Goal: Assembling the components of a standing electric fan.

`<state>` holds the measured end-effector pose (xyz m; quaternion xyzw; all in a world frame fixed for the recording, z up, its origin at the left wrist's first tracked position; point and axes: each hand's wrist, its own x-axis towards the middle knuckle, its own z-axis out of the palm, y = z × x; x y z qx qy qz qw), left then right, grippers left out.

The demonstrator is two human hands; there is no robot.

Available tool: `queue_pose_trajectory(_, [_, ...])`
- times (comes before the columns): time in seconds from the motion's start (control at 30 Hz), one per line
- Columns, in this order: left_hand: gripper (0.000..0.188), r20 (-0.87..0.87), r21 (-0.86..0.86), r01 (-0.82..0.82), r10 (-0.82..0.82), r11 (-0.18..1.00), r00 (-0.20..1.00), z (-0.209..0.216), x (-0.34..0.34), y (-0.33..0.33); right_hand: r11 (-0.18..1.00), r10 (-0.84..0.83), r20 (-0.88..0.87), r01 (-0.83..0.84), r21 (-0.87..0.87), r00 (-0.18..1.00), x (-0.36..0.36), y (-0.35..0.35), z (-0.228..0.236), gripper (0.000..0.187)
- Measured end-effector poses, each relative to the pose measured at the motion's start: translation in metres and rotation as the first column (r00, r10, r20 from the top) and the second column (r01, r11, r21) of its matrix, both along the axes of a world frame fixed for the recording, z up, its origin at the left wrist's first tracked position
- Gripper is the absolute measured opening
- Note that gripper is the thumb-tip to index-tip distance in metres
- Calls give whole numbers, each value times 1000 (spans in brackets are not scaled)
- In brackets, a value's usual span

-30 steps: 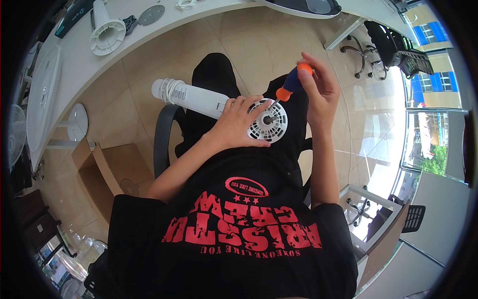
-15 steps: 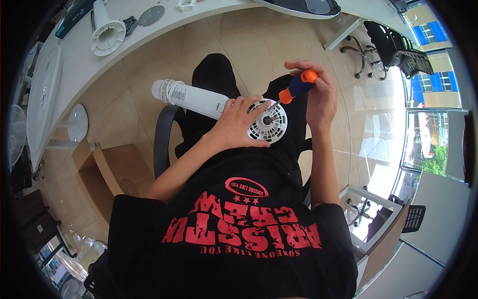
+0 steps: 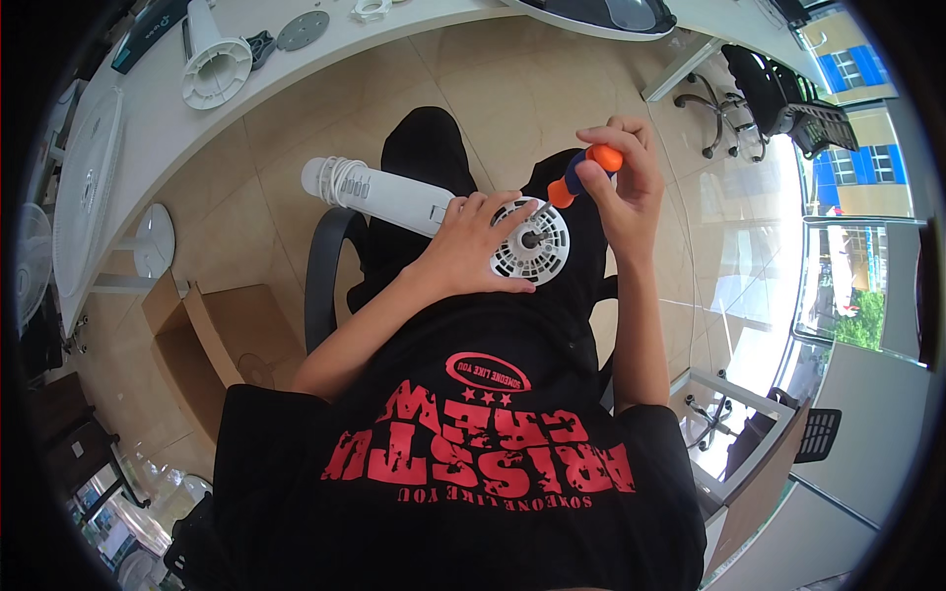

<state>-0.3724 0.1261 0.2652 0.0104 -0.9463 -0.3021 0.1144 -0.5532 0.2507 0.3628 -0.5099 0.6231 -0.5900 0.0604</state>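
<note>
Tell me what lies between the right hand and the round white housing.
A blue-and-orange screwdriver, gripped by the right hand, its metal shaft pointing at the white housing; the head view shows it.

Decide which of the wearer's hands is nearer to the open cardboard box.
Left. The left hand, on the slotted white disc, is up and right of the cardboard box; the right hand, holding the screwdriver, is farther right and higher.

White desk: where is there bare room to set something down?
Bare: between the white fan grille and flared white tube; between the small white part and black-topped object. Crowded: where tube, dark-grey piece and grey disc cluster.
</note>
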Motion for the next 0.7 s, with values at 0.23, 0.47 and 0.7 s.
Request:
queue_pose_trajectory(0.23, [108,-10,12,2,-2,1000,1000,-2,0,-1,982,181,450,-132,-138,874,7,-4,8,30])
queue_pose_trajectory(0.47, [108,14,4,-4,4,1000,1000,0,-1,0,996,76,266,-58,-72,961,7,-2,4,29])
queue_pose_trajectory(0.7, [109,19,-1,-1,1,1000,1000,1,0,0,988,65,295,-19,-155,953,8,1,4,28])
